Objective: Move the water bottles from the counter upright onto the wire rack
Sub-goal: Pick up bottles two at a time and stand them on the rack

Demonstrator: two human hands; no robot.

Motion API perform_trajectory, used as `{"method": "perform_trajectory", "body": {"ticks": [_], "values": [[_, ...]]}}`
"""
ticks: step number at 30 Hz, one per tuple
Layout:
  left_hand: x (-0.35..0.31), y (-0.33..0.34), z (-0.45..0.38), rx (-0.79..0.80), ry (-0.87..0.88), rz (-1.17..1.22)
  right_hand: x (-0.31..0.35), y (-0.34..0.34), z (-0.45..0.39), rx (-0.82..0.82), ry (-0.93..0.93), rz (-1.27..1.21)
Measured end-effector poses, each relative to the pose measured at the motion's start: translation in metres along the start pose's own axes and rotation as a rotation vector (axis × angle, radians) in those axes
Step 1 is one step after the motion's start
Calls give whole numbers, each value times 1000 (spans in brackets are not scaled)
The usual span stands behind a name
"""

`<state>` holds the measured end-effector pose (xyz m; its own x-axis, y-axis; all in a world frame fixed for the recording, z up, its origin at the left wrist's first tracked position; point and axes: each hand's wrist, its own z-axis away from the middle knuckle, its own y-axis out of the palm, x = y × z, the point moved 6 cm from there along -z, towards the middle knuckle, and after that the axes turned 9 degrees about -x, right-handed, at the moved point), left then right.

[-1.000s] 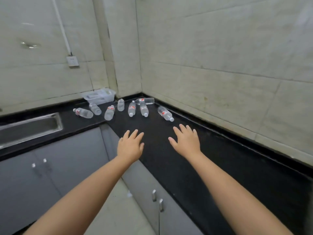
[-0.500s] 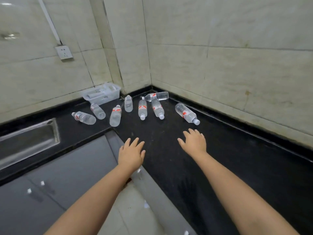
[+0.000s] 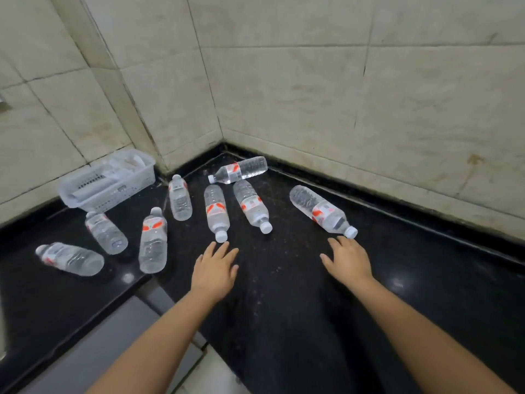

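Both hands out over the black counter (image 3: 284, 308), palms down, fingers straight and slightly spread, gripping nothing; left hand (image 3: 215, 273) stretched forward with fingertips just short of the white cap of the middle bottle (image 3: 216, 212), touching or not cannot be told; right hand (image 3: 347, 261) with fingertips right at the cap of the far-right bottle (image 3: 322, 211), contact likewise unclear.

Eight clear water bottles with red-and-white labels lying on their sides, none upright; between the two hands and a little beyond, another bottle (image 3: 252, 206) with its cap pointing back toward the hands; past that, in the corner by the wall, a bottle (image 3: 238, 170) lying crosswise; beyond and left of the left hand, a bottle (image 3: 179, 198) with its cap toward the wall; directly left of the left hand, a bottle (image 3: 153, 241), then a shorter-looking one (image 3: 105, 232), then the leftmost bottle (image 3: 69, 258) well off to the side.

Far beyond the left hand, against the tiled wall, a white plastic basket (image 3: 109, 182) with pale items inside, too blurred to name.
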<state>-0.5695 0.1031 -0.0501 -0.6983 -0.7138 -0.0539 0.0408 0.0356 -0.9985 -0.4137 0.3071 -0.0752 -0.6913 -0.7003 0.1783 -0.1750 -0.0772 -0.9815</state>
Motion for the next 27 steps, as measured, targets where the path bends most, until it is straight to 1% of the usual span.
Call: {"method": "perform_trajectory", "body": {"ticks": [4, 7, 11, 13, 16, 18, 20, 22, 25, 27], "values": [[-1, 23, -86, 3, 187, 20, 14, 10, -45, 36, -44, 192], [-7, 43, -136, 50, 342, 29, 18, 13, -83, 44, 75, 193], [-5, 58, -185, 129, 458, 51, 19, 28, -120, 99, 277, 101], [-6, 61, -210, 195, 560, 52, 18, 38, -141, 137, 322, 96], [-9, 64, -232, 299, 716, -24, 13, 47, -157, 176, 320, 138], [-13, 66, -241, 311, 807, -100, 13, 47, -159, 178, 327, 165], [-19, 68, -248, 321, 851, -131, 15, 48, -156, 176, 331, 192], [-26, 69, -252, 336, 891, -165, 18, 46, -145, 188, 348, 167], [-36, 70, -256, 359, 957, -229, 9, 45, -112, 223, 368, 129], [-48, 70, -259, 344, 990, -283, -5, 41, -85, 265, 355, 173]]}}
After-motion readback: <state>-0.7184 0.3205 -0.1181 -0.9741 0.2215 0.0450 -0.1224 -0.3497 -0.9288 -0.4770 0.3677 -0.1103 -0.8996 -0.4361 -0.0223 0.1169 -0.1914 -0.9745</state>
